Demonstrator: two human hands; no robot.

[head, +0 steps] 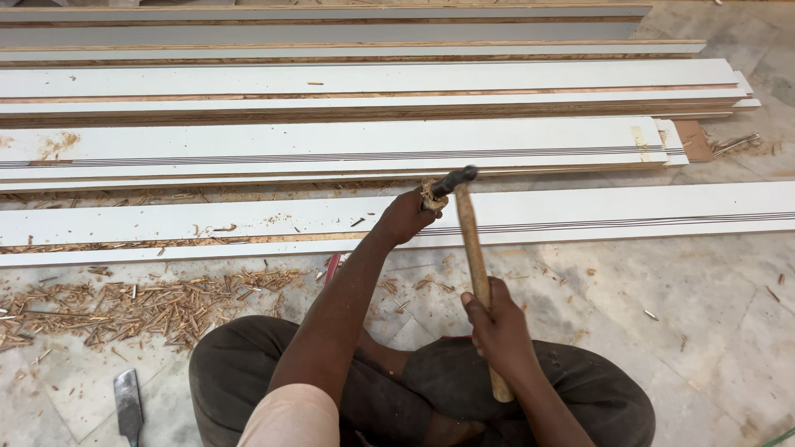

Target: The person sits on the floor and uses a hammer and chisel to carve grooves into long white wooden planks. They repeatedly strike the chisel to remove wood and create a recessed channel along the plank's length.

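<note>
- The right hand [499, 329] is closed around the wooden handle of the hammer [468, 223], low on the shaft.
- The left hand [407, 215] is closed on a small wooden piece [431, 197] on the white board [580, 217], directly under the hammer head.
- Risk: a glancing blow may strike the left fingers, since they sit beside the head.
- Behind the board lie stacked boards [331, 79]; near it, wood chips [141, 306] and a chisel [127, 406].
- No packages, labels or signs are visible.

One camera is sitting on the person's head and looking down and forward; it is staying close above the left hand [403, 217] and the right hand [499, 325]; it is seeing the white boards [248, 153] lying beyond the hands, farther away.
</note>
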